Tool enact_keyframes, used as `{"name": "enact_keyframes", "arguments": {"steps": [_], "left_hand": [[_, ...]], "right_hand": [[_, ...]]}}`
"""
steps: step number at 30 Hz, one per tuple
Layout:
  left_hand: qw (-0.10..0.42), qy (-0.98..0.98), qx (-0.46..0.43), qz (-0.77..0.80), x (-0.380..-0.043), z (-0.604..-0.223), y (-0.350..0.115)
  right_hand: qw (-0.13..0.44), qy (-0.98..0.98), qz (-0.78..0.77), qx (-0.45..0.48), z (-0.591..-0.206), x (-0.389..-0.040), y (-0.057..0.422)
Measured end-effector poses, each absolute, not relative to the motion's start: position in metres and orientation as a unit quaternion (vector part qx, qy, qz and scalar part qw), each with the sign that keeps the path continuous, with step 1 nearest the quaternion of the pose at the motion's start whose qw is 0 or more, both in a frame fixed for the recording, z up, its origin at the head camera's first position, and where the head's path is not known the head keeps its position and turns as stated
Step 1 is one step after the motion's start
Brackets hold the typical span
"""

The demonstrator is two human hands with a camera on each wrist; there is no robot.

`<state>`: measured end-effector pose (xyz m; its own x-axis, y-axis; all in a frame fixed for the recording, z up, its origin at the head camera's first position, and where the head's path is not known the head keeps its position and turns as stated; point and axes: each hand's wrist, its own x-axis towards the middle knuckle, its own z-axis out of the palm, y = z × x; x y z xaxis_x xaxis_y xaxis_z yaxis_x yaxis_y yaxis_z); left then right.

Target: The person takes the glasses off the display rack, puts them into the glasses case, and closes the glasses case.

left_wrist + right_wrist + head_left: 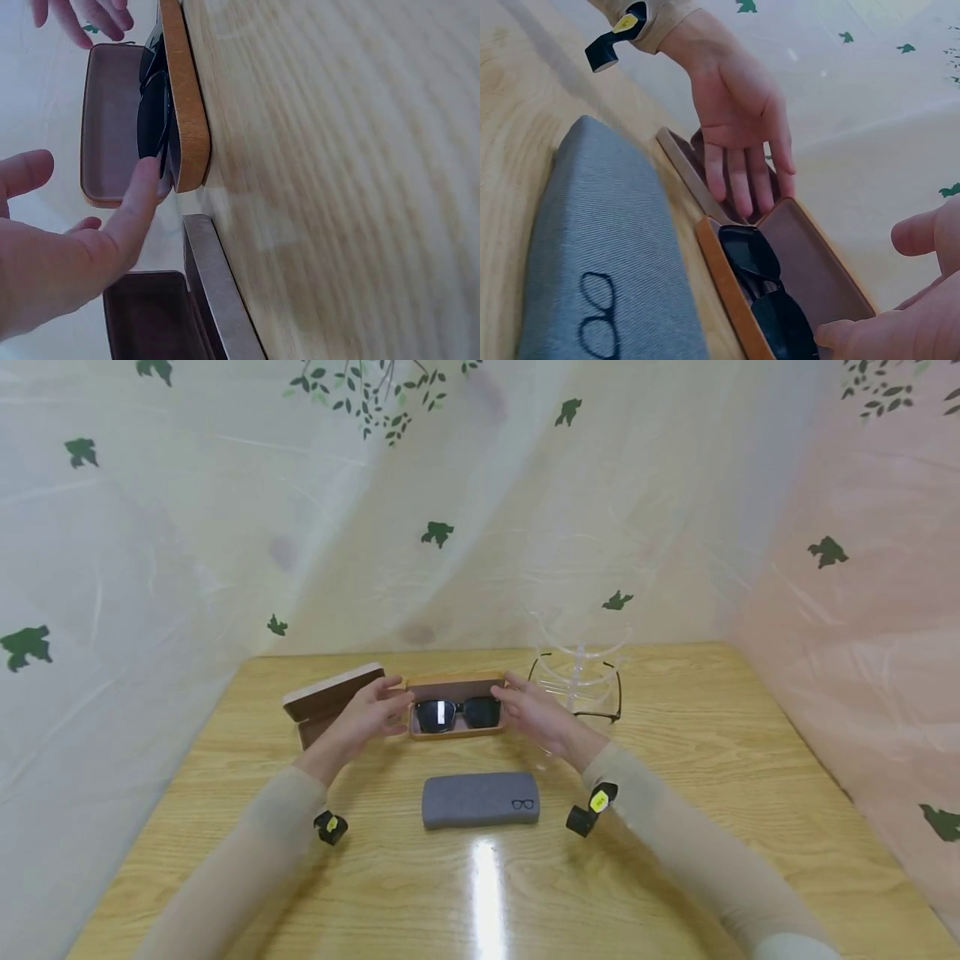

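The sunglasses (472, 712) lie in the open orange case (457, 736) on the desk (675, 827), lenses facing me. My left hand (369, 712) and right hand (536, 714) flank the case, digits spread, neither pinching; fingertip contact cannot be confirmed. Expect light, stiff, smooth sunglasses, with lenses prone to smudges and scratches. Hold by the frame's outer edges. The case is probably rigid: steady it by its end walls.

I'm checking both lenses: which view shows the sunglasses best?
The head view: the sunglasses face it, both lenses plainly visible. The left wrist sees them nearly edge-on; the right wrist, larger but slanted.
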<state>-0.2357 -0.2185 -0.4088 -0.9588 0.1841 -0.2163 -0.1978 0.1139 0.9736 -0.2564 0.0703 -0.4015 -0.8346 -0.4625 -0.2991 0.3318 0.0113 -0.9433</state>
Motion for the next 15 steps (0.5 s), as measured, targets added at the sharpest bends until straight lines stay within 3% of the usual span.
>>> {"name": "enact_keyframes", "arguments": {"steps": [15], "left_hand": [[0.154,0.719,-0.068,0.675,-0.253,-0.411,-0.206]], "right_hand": [[0.269,0.659,-0.702,-0.035,-0.4,-0.27,0.062]]}}
